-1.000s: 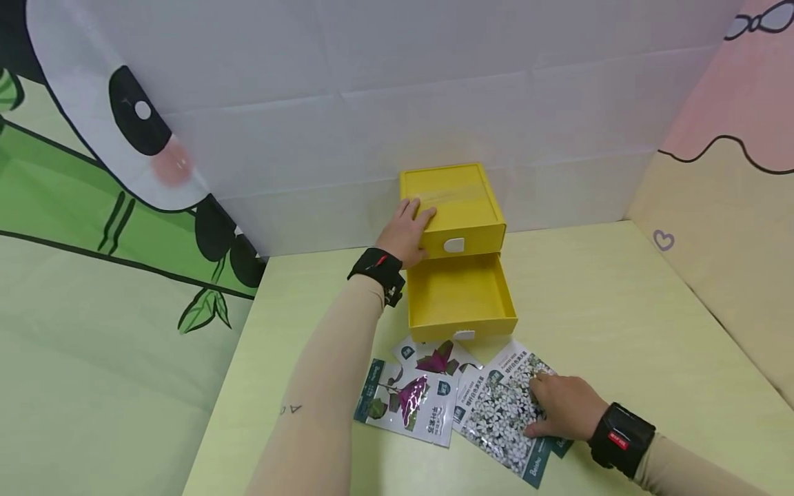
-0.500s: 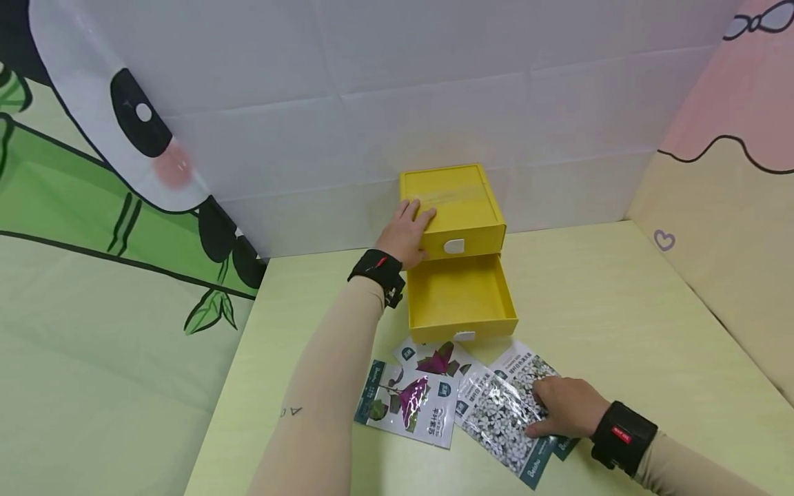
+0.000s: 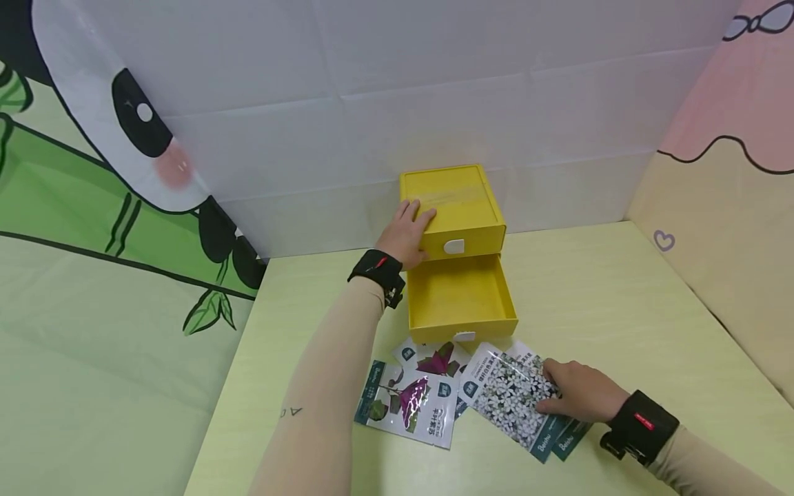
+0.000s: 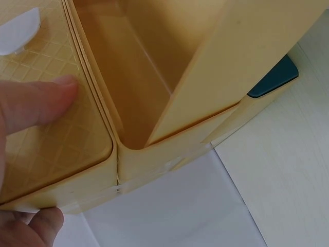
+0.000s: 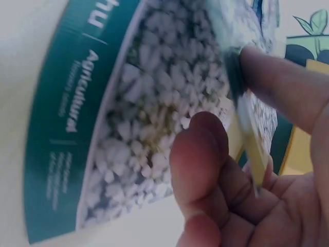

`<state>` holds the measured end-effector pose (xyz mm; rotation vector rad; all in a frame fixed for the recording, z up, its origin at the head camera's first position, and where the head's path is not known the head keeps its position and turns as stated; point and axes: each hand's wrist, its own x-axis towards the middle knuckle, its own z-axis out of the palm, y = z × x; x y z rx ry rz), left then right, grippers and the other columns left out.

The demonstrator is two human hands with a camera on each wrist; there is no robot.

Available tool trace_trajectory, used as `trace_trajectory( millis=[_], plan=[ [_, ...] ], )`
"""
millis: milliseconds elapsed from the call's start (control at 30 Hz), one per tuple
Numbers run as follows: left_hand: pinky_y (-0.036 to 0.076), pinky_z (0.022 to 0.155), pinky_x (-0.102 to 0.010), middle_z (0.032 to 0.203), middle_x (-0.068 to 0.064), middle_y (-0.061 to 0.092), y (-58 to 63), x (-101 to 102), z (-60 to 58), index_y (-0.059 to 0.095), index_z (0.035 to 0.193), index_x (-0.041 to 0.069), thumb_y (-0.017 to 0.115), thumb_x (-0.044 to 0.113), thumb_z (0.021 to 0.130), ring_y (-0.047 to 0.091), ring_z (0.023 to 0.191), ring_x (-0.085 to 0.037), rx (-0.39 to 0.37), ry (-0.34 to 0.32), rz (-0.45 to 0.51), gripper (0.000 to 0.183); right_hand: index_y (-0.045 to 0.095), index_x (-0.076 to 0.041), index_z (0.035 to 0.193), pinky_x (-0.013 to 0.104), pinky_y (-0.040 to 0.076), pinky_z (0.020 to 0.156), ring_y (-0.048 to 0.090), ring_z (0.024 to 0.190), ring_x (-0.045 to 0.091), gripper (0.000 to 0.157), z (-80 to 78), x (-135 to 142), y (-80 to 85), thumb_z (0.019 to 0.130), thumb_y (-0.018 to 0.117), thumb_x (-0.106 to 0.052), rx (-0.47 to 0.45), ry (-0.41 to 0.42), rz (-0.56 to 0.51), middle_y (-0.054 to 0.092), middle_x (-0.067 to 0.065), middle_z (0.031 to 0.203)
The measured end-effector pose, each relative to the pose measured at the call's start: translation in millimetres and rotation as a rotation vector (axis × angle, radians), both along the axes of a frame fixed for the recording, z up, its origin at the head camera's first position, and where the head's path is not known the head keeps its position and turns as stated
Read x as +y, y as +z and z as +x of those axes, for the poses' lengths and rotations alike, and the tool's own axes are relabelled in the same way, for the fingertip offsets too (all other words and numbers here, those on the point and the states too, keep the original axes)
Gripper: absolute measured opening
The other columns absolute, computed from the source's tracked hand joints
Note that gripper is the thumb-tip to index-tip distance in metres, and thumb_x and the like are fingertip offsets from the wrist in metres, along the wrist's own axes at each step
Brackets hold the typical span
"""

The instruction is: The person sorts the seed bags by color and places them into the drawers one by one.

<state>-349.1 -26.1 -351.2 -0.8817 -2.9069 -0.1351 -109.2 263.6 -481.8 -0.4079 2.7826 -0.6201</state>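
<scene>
My left hand (image 3: 402, 238) grips the upper part of a yellow two-drawer box (image 3: 449, 200); in the left wrist view its thumb (image 4: 54, 98) lies on the upper drawer's front. Below, the lower drawer (image 3: 462, 296) stands pulled out, with a bare floor. Between thumb and fingers, my right hand (image 3: 583, 391) pinches a seed packet with white flowers (image 3: 509, 396). A second white-flower packet (image 3: 569, 439) lies partly hidden beneath it. From the right wrist, the pinched packet (image 5: 247, 136) is seen nearly edge-on, while the packet with green lettered band (image 5: 61, 123) fills the left.
Seed packets with purple pictures (image 3: 409, 403) lie overlapping just left of the white-flower ones, one (image 3: 437, 358) reaching close to the lower drawer's front. A white printed backdrop (image 3: 347, 138) rises behind the box. Pale table (image 3: 620, 310) extends to the right.
My right hand has moved right and slightly up, drawing the white-flower packet along, so it now covers more of the other one. My left hand and the box stay put.
</scene>
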Motion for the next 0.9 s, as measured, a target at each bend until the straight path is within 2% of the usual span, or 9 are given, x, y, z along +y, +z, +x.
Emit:
trace_trajectory(
  millis=[200,367,467,633,767,900],
  plan=[
    [0.024,0.116,-0.040,0.157,-0.014,0.018,-1.1,1,-0.1,0.032,0.151,0.019,0.079,0.030,0.080,0.011,0.145,-0.032,0.003,0.010,-0.012,0.086,0.047,-0.016,0.094,0.021,0.037,0.050,0.044,0.060,0.008,0.034,-3.7,10,11.3,0.082,0.077,-0.026,-0.012,0.044,-0.072,0.046,-0.006,0.069],
    [0.024,0.117,-0.040,0.157,-0.014,0.018,-0.7,1,0.3,0.032,0.151,0.019,0.079,0.029,0.081,0.010,0.145,-0.032,0.001,0.011,-0.011,0.085,0.048,-0.016,0.096,0.021,0.037,0.053,0.045,0.064,0.006,0.027,-4.8,17,26.1,0.086,0.072,-0.014,0.024,0.095,-0.159,0.047,-0.007,0.072],
    [0.025,0.116,-0.040,0.157,-0.014,0.019,-0.3,0,0.4,0.032,0.151,0.019,0.079,0.030,0.081,0.011,0.145,-0.033,0.009,0.007,-0.010,0.086,0.051,-0.016,0.098,0.022,0.038,0.057,0.046,0.068,0.005,0.021,-5.1,21,34.1,0.089,0.069,-0.011,0.053,0.138,-0.194,0.051,-0.008,0.078],
    [0.025,0.116,-0.040,0.156,-0.016,0.020,-0.7,-2,0.5,0.032,0.151,0.018,0.080,0.031,0.080,0.012,0.145,-0.034,0.025,-0.003,-0.006,0.087,0.057,-0.020,0.108,0.024,0.049,0.068,0.051,0.081,0.006,0.021,-4.6,27,48.8,0.092,0.065,-0.010,0.076,0.171,-0.210,0.060,-0.009,0.098],
    [0.026,0.116,-0.041,0.156,-0.016,0.020,-2.0,-2,0.4,0.032,0.151,0.018,0.080,0.030,0.080,0.012,0.145,-0.035,0.026,-0.007,0.000,0.087,0.058,-0.020,0.114,0.023,0.050,0.067,0.052,0.080,0.005,0.025,-1.7,33,61.6,0.092,0.064,-0.010,0.109,0.183,-0.235,0.062,-0.007,0.104],
    [0.026,0.115,-0.041,0.157,-0.016,0.019,-3.6,-1,-0.8,0.032,0.151,0.018,0.080,0.029,0.080,0.012,0.145,-0.034,0.023,-0.010,0.010,0.086,0.060,-0.020,0.118,0.021,0.051,0.067,0.054,0.079,0.004,0.026,1.7,37,73.5,0.094,0.063,-0.010,0.183,0.200,-0.259,0.064,-0.006,0.106]
  ],
)
